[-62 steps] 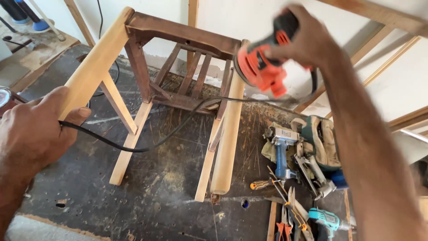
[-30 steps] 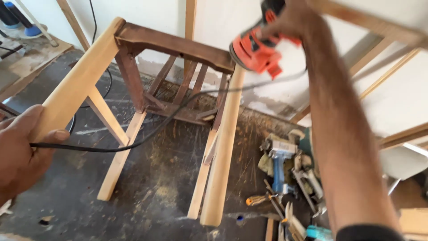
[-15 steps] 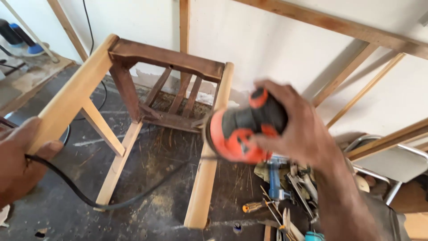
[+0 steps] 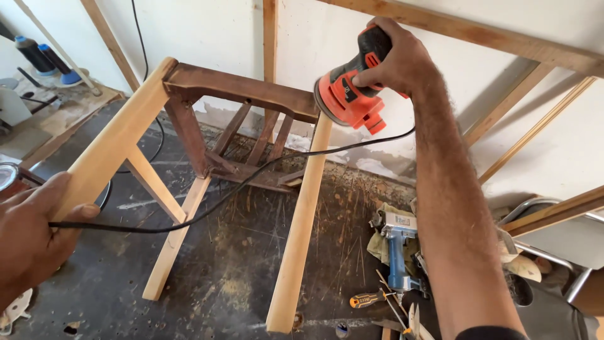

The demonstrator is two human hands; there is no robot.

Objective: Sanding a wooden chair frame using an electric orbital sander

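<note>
The right hand point(image 4: 396, 60) grips the orange sander point(image 4: 349, 94) against the chair frame point(image 4: 245, 94); the left hand point(image 4: 31, 239) pinches its cord point(image 4: 189, 217), probably keeping slack clear. Keep the pad flat.

Sander point(image 4: 349, 94): glossy orange plastic body, matt black rubbery grip under right hand point(image 4: 396, 60). Power cord point(image 4: 251, 179): smooth black rubber, pinched in left hand point(image 4: 28, 242). Chair frame point(image 4: 207, 145): legs bare pale wood, sanded smooth, matt; top rail and slats dark stained wood, worn, dull. Floor point(image 4: 233, 264): rough dark surface, scratched, paint-flecked, dusty. Wall point(image 4: 207, 38): matt white, chipped at base. Nail gun point(image 4: 397, 252): blue and grey metal, slight sheen. Screwdriver point(image 4: 368, 300): orange-black plastic handle.
</note>
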